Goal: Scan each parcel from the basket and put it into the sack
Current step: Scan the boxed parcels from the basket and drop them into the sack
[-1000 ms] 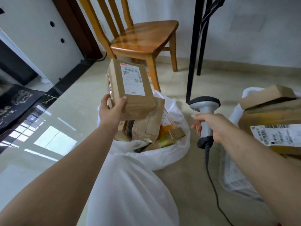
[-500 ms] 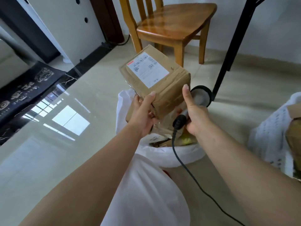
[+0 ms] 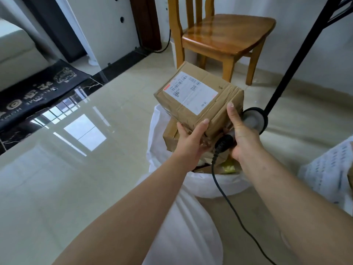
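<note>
1. Cardboard parcel (image 3: 198, 98) held in both hands above the mouth of the white sack (image 3: 191, 217), its white shipping label (image 3: 191, 92) facing up and the box tilted, with the far corner higher

2. Left hand (image 3: 190, 139) grips the near lower edge of the parcel, thumb pressed on the near face and fingers curled underneath

3. Right hand (image 3: 241, 138) is closed around the handle of the barcode scanner (image 3: 255, 120) while its thumb stretches up against the parcel's right end; the scanner's grey head shows just to the right of the box, touching or nearly touching it

4. Black scanner cable (image 3: 223, 190) drops from the handle, crosses the sack's rim and runs off towards the lower right

5. Inside the sack lie other brown parcels (image 3: 171, 134), directly below the held one, with something yellow (image 3: 228, 167) beside them

6. White basket (image 3: 328, 173) shows at the right edge, apart from the sack; what it holds is mostly out of view

7. Wooden chair (image 3: 225, 37) stands on the glossy tile floor (image 3: 95, 178) behind the sack, and a dark doormat (image 3: 34, 92) lies at the left
</note>
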A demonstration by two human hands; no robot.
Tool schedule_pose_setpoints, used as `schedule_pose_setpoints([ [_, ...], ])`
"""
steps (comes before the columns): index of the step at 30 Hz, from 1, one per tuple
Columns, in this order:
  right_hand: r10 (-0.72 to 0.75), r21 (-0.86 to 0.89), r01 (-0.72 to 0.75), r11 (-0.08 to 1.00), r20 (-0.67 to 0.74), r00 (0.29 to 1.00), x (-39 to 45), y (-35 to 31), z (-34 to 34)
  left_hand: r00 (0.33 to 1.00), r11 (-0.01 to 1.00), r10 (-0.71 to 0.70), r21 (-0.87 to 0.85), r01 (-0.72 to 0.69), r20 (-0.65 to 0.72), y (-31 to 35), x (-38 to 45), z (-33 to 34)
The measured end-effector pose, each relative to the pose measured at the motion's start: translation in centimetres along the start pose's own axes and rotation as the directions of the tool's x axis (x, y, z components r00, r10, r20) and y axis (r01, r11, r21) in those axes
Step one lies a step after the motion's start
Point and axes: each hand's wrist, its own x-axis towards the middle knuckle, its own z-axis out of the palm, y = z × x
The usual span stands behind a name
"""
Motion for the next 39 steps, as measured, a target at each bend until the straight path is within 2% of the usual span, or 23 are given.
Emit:
schedule_pose_setpoints([
  [3, -0.026, -0.056, 0.024, 0.998, -0.026, 0.999, 0.0, 0.0, 0.1, 0.999, 0.998, -0.041, 0.047, 0.041, 0.013, 0.3, 0.4, -0.2],
  [9, -0.065, -0.108, 0.058, 0.992, -0.064, 0.996, 0.7, 0.0, 1.2, 0.998, 0.998, -0.054, 0.023, 0.054, -0.016, 0.3, 1.1, -0.7],
  [13, -0.093, -0.127, 0.078, 0.989, -0.116, 0.989, 2.0, 0.3, 1.8, 0.993, 0.976, -0.103, 0.186, 0.112, -0.056, 2.0, 0.5, -1.5],
  [15, -0.116, -0.132, 0.098, 0.986, -0.138, 0.984, 2.5, 0.5, 2.2, 0.978, 0.950, -0.130, 0.260, 0.170, -0.166, 3.0, 0.6, -2.8],
  [17, -0.123, -0.120, 0.106, 0.987, -0.144, 0.982, 3.0, 1.0, 2.5, 0.924, 0.936, -0.087, 0.287, 0.204, -0.372, 3.1, 1.5, -4.7],
  [19, -0.114, -0.112, 0.098, 0.989, -0.146, 0.983, 3.5, 1.6, 2.8, 0.822, 0.915, 0.007, 0.335, 0.224, -0.569, 2.9, 2.4, -6.9],
  [21, -0.101, -0.118, 0.085, 0.989, -0.142, 0.985, 3.8, 2.1, 3.0, 0.733, 0.833, 0.098, 0.459, 0.310, -0.673, 2.4, 3.4, -9.0],
  [24, -0.090, -0.108, 0.077, 0.991, -0.120, 0.989, 4.4, 2.7, 3.5, 0.688, 0.696, 0.054, 0.521, 0.493, -0.724, 1.8, 4.6, -11.3],
  [26, -0.090, -0.092, 0.080, 0.993, -0.111, 0.990, 4.7, 3.0, 3.6, 0.668, 0.647, 0.002, 0.511, 0.567, -0.744, 1.5, 5.1, -11.8],
  [31, -0.084, -0.069, 0.078, 0.995, -0.100, 0.991, 5.3, 3.1, 3.7, 0.649, 0.679, -0.171, 0.389, 0.622, -0.741, -0.4, 6.1, -12.8],
  [34, -0.075, -0.092, 0.067, 0.993, -0.089, 0.993, 5.5, 2.8, 3.1, 0.641, 0.624, 0.017, 0.509, 0.593, -0.768, -0.9, 6.8, -14.2],
  [37, -0.077, -0.127, 0.067, 0.990, -0.074, 0.994, 5.5, 2.2, 2.5, 0.664, 0.636, 0.181, 0.602, 0.483, -0.725, -0.1, 6.6, -14.6],
  [39, -0.068, -0.120, 0.064, 0.991, -0.025, 0.997, 5.3, 1.9, 2.4, 0.657, 0.654, 0.278, 0.639, 0.405, -0.701, 0.8, 6.1, -14.6],
])
